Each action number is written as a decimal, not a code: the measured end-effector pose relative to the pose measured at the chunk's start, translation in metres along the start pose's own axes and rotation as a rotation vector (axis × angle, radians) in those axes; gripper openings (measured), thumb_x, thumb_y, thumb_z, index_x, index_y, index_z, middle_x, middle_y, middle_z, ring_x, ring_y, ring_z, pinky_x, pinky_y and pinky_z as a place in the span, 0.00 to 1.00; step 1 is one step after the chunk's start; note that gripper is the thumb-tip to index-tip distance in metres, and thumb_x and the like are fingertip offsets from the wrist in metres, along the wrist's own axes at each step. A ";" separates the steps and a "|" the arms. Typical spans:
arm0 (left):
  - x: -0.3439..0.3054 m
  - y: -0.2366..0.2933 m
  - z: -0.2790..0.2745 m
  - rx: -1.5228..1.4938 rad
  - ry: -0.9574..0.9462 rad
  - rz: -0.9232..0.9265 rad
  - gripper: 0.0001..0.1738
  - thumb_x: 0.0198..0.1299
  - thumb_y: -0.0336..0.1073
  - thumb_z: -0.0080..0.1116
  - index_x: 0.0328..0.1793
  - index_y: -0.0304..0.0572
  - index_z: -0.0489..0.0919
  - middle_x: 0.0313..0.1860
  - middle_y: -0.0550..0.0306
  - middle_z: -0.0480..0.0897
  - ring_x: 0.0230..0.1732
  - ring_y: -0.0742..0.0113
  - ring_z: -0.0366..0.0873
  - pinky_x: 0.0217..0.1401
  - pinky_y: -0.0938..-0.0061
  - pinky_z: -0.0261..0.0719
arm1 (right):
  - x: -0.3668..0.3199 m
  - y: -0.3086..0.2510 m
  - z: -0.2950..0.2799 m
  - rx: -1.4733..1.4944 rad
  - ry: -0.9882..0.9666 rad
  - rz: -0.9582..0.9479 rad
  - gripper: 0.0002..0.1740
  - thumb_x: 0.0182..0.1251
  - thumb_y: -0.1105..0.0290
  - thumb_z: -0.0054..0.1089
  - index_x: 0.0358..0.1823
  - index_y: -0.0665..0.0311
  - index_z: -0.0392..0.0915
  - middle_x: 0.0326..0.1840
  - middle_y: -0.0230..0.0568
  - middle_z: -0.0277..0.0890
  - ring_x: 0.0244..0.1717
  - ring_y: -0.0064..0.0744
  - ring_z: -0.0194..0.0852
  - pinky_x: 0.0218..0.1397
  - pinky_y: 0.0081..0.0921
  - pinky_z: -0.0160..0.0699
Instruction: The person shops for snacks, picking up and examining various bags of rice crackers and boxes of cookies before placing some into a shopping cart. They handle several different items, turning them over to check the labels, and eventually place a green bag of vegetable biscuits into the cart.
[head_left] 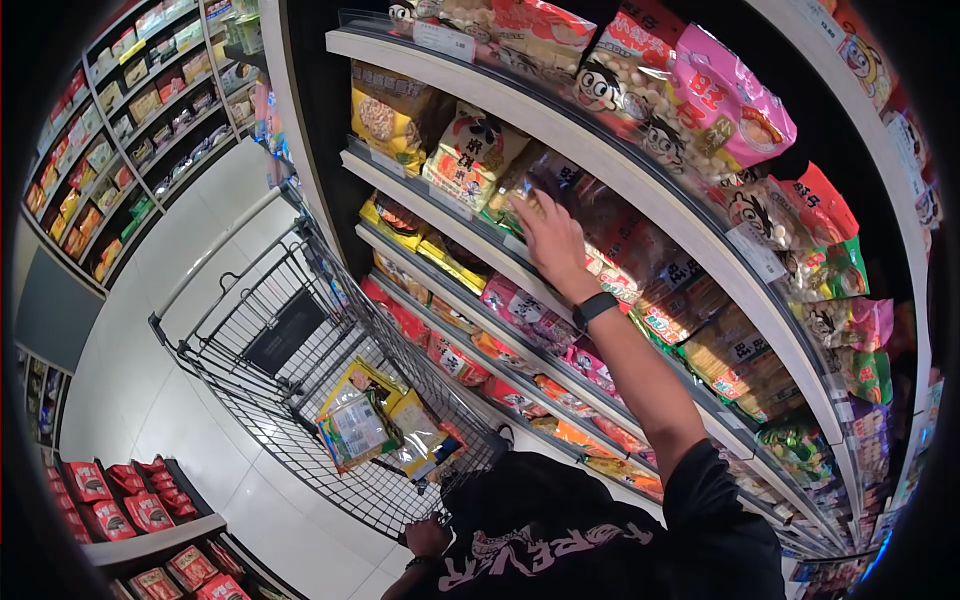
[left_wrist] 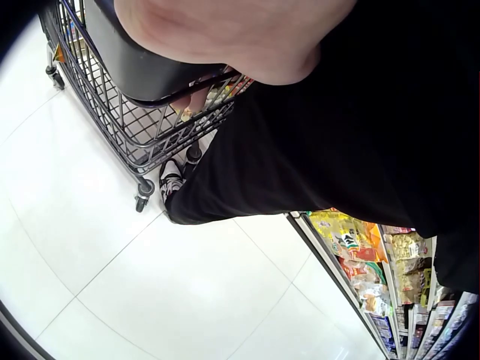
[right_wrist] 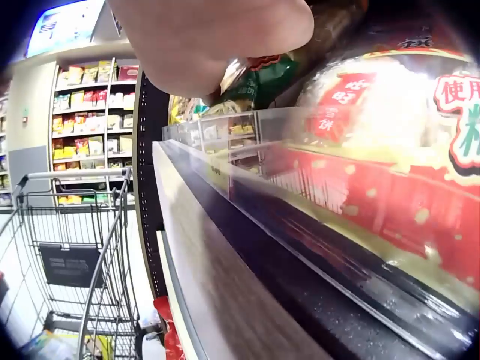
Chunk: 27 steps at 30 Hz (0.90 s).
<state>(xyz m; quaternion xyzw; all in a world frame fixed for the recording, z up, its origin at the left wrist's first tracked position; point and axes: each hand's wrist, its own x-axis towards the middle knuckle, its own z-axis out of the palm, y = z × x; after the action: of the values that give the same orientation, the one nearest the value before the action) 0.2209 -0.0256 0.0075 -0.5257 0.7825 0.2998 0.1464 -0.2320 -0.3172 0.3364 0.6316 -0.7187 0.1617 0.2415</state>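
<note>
My right hand (head_left: 552, 240) reaches onto a middle shelf, its fingers extended against a snack bag with brown and green packaging (right_wrist: 274, 79). In the right wrist view the hand covers part of that bag, and the fingertips are hidden. A cream-coloured snack bag (head_left: 475, 155) stands just left of the fingers. Down at the cart's near end, my left hand (head_left: 430, 537) grips the rim of the shopping cart (head_left: 235, 365); its fingers (left_wrist: 196, 100) show below the dark plate in the left wrist view. Yellow and green snack packets (head_left: 360, 430) lie in the cart.
A clear shelf lip (right_wrist: 247, 180) runs along the shelf front, beside a red rice-cracker bag (right_wrist: 375, 187). Pink and white snack bags (head_left: 735, 95) hang over the shelf above. Red packets (head_left: 120, 500) fill a low display at left. Pale tiled floor (left_wrist: 172, 277) surrounds the cart.
</note>
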 end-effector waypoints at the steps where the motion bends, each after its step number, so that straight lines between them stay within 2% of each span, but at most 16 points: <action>1: -0.001 -0.001 0.001 0.020 0.017 0.017 0.16 0.55 0.49 0.57 0.44 0.52 0.84 0.25 0.50 0.84 0.33 0.51 0.84 0.44 0.55 0.71 | -0.001 0.006 0.004 0.063 -0.078 0.041 0.24 0.65 0.68 0.58 0.63 0.47 0.73 0.68 0.40 0.67 0.59 0.48 0.72 0.58 0.43 0.74; 2: -0.003 0.001 -0.001 0.040 0.030 0.035 0.16 0.55 0.49 0.57 0.44 0.52 0.84 0.25 0.50 0.84 0.33 0.51 0.84 0.44 0.55 0.71 | -0.001 0.007 0.003 0.125 -0.158 0.082 0.24 0.67 0.66 0.56 0.66 0.46 0.72 0.70 0.40 0.65 0.58 0.49 0.73 0.57 0.42 0.76; 3: -0.004 0.002 -0.003 0.037 0.027 0.033 0.16 0.55 0.49 0.57 0.44 0.52 0.84 0.25 0.50 0.84 0.33 0.51 0.84 0.44 0.55 0.71 | -0.001 0.009 0.003 0.111 -0.155 0.043 0.26 0.69 0.65 0.56 0.69 0.43 0.69 0.71 0.40 0.65 0.56 0.49 0.74 0.56 0.39 0.78; 7: -0.005 0.004 -0.004 0.005 0.029 0.021 0.17 0.55 0.50 0.57 0.44 0.53 0.84 0.24 0.50 0.84 0.32 0.51 0.84 0.43 0.56 0.71 | 0.003 0.012 0.003 0.091 -0.210 -0.013 0.27 0.70 0.66 0.55 0.70 0.43 0.67 0.71 0.40 0.66 0.56 0.48 0.75 0.56 0.39 0.78; 9: -0.004 0.002 0.002 -0.009 0.039 0.017 0.17 0.55 0.51 0.58 0.45 0.53 0.84 0.24 0.50 0.84 0.32 0.51 0.84 0.42 0.55 0.71 | 0.005 0.016 0.008 0.150 -0.306 0.017 0.29 0.72 0.64 0.53 0.73 0.42 0.63 0.67 0.48 0.68 0.56 0.54 0.74 0.59 0.42 0.77; 14: -0.003 -0.002 0.006 0.028 0.024 -0.003 0.18 0.56 0.56 0.57 0.41 0.54 0.85 0.25 0.49 0.84 0.32 0.50 0.84 0.41 0.55 0.72 | 0.018 0.029 0.018 0.265 -0.413 0.101 0.30 0.71 0.65 0.54 0.74 0.38 0.62 0.62 0.57 0.72 0.61 0.57 0.72 0.63 0.42 0.75; 15: -0.003 0.001 0.001 0.008 0.015 0.012 0.20 0.56 0.57 0.57 0.42 0.54 0.85 0.26 0.49 0.85 0.33 0.50 0.84 0.42 0.54 0.72 | 0.023 0.027 0.017 0.180 -0.487 0.134 0.29 0.71 0.65 0.55 0.73 0.41 0.64 0.65 0.55 0.71 0.62 0.57 0.72 0.64 0.42 0.74; 17: -0.003 0.004 -0.005 -0.014 -0.063 -0.047 0.24 0.56 0.61 0.57 0.44 0.52 0.84 0.29 0.48 0.86 0.35 0.48 0.84 0.44 0.53 0.73 | 0.012 0.039 0.040 0.176 -0.219 -0.118 0.26 0.70 0.66 0.54 0.70 0.51 0.68 0.68 0.48 0.69 0.62 0.54 0.72 0.62 0.42 0.75; 18: -0.003 0.003 0.000 -0.009 -0.053 -0.031 0.26 0.57 0.62 0.56 0.48 0.52 0.84 0.30 0.48 0.86 0.36 0.49 0.85 0.45 0.54 0.74 | 0.016 0.013 0.008 0.174 -0.361 -0.022 0.24 0.70 0.66 0.53 0.68 0.53 0.70 0.70 0.42 0.68 0.60 0.53 0.74 0.63 0.40 0.75; 19: -0.004 0.005 -0.009 -0.020 -0.086 -0.043 0.25 0.57 0.60 0.57 0.51 0.52 0.83 0.30 0.48 0.86 0.37 0.50 0.85 0.46 0.55 0.73 | 0.007 0.022 0.026 0.109 -0.226 -0.130 0.24 0.72 0.65 0.51 0.69 0.55 0.69 0.74 0.37 0.64 0.62 0.54 0.72 0.63 0.40 0.75; 20: -0.006 0.006 -0.017 -0.026 -0.085 -0.013 0.24 0.58 0.57 0.56 0.53 0.53 0.82 0.31 0.49 0.86 0.38 0.51 0.84 0.48 0.55 0.73 | 0.003 0.021 0.025 0.093 -0.233 -0.175 0.26 0.75 0.60 0.47 0.72 0.53 0.66 0.78 0.34 0.59 0.69 0.54 0.65 0.69 0.44 0.68; 21: -0.007 0.004 -0.010 -0.022 0.048 0.028 0.20 0.54 0.54 0.60 0.47 0.52 0.85 0.26 0.50 0.85 0.32 0.53 0.84 0.47 0.58 0.74 | -0.002 0.015 0.024 0.076 -0.261 -0.147 0.27 0.76 0.58 0.45 0.73 0.54 0.65 0.79 0.35 0.56 0.73 0.53 0.59 0.73 0.46 0.61; 22: -0.007 0.003 -0.005 -0.016 0.081 0.032 0.20 0.53 0.53 0.61 0.47 0.53 0.85 0.26 0.51 0.85 0.33 0.54 0.84 0.46 0.59 0.74 | -0.005 0.011 0.022 0.051 -0.285 -0.115 0.28 0.77 0.56 0.42 0.74 0.56 0.64 0.81 0.35 0.54 0.77 0.53 0.53 0.77 0.47 0.54; 23: -0.008 0.003 -0.007 -0.016 0.080 0.032 0.20 0.53 0.53 0.61 0.47 0.54 0.84 0.26 0.51 0.85 0.33 0.53 0.84 0.46 0.59 0.73 | -0.004 0.008 0.022 0.055 -0.289 -0.123 0.28 0.77 0.56 0.42 0.74 0.56 0.64 0.81 0.35 0.54 0.77 0.53 0.53 0.77 0.47 0.54; 25: -0.007 0.005 -0.012 -0.017 0.073 0.035 0.19 0.53 0.52 0.60 0.48 0.54 0.84 0.26 0.51 0.85 0.33 0.53 0.84 0.46 0.59 0.73 | -0.008 0.007 0.020 0.060 -0.318 -0.133 0.30 0.78 0.54 0.40 0.75 0.60 0.61 0.81 0.35 0.52 0.82 0.49 0.42 0.81 0.47 0.40; 27: -0.006 0.005 -0.013 -0.024 -0.019 0.021 0.21 0.58 0.57 0.57 0.49 0.54 0.82 0.28 0.53 0.86 0.35 0.53 0.84 0.50 0.57 0.72 | -0.012 0.003 0.021 0.063 -0.275 -0.163 0.29 0.77 0.55 0.42 0.74 0.62 0.62 0.81 0.37 0.53 0.82 0.49 0.43 0.81 0.47 0.40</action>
<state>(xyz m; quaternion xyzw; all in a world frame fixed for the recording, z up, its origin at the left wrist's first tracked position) 0.2200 -0.0282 0.0223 -0.5163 0.7830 0.3157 0.1442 -0.2369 -0.3175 0.3127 0.7112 -0.6860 0.0759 0.1331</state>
